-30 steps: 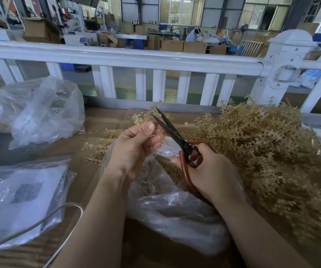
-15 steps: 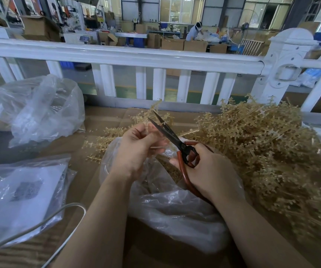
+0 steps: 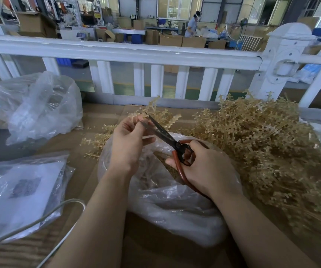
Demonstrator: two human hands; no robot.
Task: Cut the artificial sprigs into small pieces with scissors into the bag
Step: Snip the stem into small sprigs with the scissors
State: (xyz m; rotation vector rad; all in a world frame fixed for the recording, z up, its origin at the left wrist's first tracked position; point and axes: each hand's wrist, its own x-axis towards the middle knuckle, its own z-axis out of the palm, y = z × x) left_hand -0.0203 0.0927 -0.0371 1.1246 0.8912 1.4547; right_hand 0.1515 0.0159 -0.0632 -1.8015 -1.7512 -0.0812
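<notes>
My left hand (image 3: 128, 144) is pinching a tan artificial sprig (image 3: 156, 113) over the open clear bag (image 3: 167, 200); my right hand (image 3: 204, 169) is gripping the red-handled scissors (image 3: 167, 137). Blades are closing near my fingertips (image 3: 142, 121), risking a nick, and pieces could be flying onto the desk (image 3: 101, 113).

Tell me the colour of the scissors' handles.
Reddish-brown handles on the scissors, with dark blades; the head view shows them in the right hand.

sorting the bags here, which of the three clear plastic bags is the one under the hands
The crumpled clear bag at centre, beneath the left hand and right hand; the other two lie off to the left.
</notes>
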